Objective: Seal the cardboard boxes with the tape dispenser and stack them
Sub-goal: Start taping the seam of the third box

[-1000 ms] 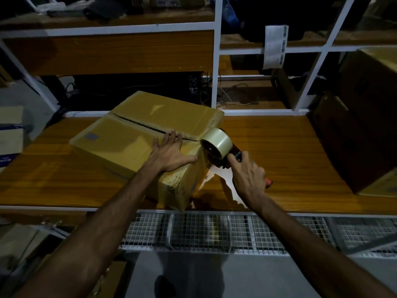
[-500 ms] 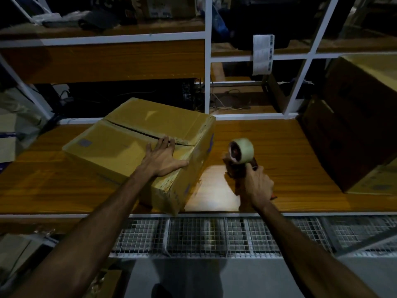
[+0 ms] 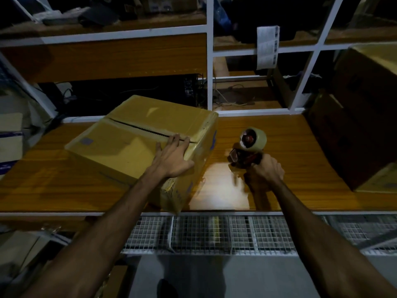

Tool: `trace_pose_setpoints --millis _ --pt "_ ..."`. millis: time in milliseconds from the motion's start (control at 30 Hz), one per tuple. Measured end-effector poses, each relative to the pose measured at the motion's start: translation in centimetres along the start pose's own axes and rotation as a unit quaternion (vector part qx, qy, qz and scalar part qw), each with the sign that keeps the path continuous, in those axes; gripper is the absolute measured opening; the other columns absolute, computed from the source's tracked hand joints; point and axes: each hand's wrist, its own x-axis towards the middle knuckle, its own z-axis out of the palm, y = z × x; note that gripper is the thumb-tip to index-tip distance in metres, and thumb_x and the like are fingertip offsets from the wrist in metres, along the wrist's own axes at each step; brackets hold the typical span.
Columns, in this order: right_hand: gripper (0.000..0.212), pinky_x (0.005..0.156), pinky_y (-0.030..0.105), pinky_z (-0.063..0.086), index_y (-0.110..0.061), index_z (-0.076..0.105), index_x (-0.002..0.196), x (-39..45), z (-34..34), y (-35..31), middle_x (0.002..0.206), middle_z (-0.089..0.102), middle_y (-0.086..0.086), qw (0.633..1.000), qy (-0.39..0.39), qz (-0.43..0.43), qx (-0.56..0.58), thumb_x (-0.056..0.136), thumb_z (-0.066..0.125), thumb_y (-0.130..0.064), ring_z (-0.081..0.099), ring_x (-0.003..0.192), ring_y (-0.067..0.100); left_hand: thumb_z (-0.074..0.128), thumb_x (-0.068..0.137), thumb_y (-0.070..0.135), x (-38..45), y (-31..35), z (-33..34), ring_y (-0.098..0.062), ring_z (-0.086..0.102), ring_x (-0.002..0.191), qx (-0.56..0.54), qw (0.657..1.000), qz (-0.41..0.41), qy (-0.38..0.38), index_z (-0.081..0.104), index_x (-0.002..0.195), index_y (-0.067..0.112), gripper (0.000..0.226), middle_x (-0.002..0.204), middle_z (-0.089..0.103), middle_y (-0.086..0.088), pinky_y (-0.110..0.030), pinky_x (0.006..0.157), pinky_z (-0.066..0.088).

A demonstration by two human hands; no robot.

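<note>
A tan cardboard box [image 3: 133, 134] lies at an angle on the wooden bench [image 3: 53, 186], its two top flaps meeting along a dark open seam. My left hand [image 3: 171, 158] presses flat on the near flap, fingertips at the seam close to the box's right end. To the right of the box, my right hand [image 3: 265, 171] grips the handle of the red tape dispenser [image 3: 251, 147], which stands on the bench with its roll of tape uppermost, a short gap from the box's side.
A stack of larger dark cardboard boxes [image 3: 361, 117] fills the bench's right end. White metal shelf posts [image 3: 209, 67] and a paper label [image 3: 267, 47] rise behind. A wire mesh shelf [image 3: 214, 233] runs below the front edge. More cartons [image 3: 10, 138] sit at far left.
My right hand has drawn the tape dispenser away from the box's right end and set it lower on the bench. My left hand has stayed pressed on the flap.
</note>
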Motion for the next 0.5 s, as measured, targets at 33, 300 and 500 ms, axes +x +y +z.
trace_pose_setpoints --millis 33,300,500 --pt "0.029 0.058 0.027 0.04 -0.019 0.061 0.13 0.2 0.0 -0.1 0.094 0.062 -0.001 1.0 -0.001 -0.001 0.001 0.101 0.066 -0.021 0.059 0.076 0.018 0.042 0.081 0.068 -0.1 0.1 -0.1 -0.029 -0.004 0.162 0.002 1.0 0.002 -0.001 0.001 0.167 0.032 0.102 0.176 -0.004 -0.01 -0.072 0.123 0.005" --pt "0.034 0.076 0.043 0.061 -0.028 0.061 0.13 1.7 -0.6 2.1 0.109 0.071 0.001 0.998 -0.03 -0.006 0.051 0.097 0.068 -0.032 0.068 0.087 0.023 0.043 0.084 0.067 -0.3 0.0 0.0 -0.031 -0.003 0.162 0.009 1.0 0.007 -0.001 -0.002 0.167 0.038 0.098 0.176 -0.005 -0.01 -0.071 0.123 0.003" --pt "0.021 0.07 0.039 0.056 -0.031 0.063 0.115 2.2 -1.9 2.3 0.101 0.07 0.002 0.99 -0.054 0.031 0.125 0.097 0.068 -0.021 0.068 0.087 0.026 0.048 0.086 0.065 -0.2 0.2 -0.1 -0.031 -0.005 0.162 0.004 1.0 0.002 -0.008 -0.004 0.166 0.04 0.098 0.175 -0.008 -0.011 -0.071 0.123 0.001"
